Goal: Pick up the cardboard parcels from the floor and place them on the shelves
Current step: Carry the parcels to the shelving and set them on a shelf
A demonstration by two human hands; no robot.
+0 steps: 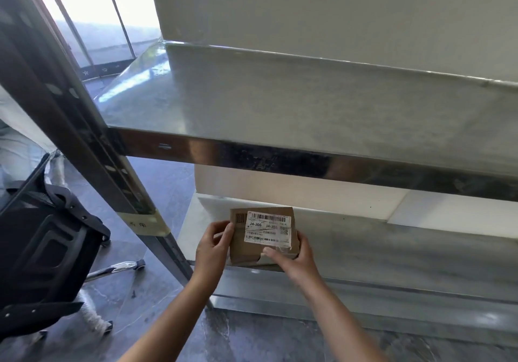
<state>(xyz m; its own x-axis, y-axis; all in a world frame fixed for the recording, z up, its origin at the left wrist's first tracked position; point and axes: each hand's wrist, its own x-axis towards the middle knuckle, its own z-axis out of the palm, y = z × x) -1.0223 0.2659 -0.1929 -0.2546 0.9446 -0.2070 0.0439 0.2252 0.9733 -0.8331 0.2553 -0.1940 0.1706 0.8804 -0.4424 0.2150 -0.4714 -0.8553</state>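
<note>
A small brown cardboard parcel [249, 245] with a white barcode label reading J4-J06 is held between both hands at the left front edge of the lower metal shelf [392, 255]. My left hand [213, 249] grips its left side. My right hand [294, 258] grips its lower right corner, thumb on top. The parcel's lower edge is torn. Whether its bottom rests on the shelf I cannot tell. The upper metal shelf [280, 106] above it is bare.
A dark upright shelf post [92, 148] with a strip of tape runs diagonally at the left. A black office chair [44, 249] with a chrome base stands on the dark marbled floor [157, 305] to the left. A white wall backs the shelves.
</note>
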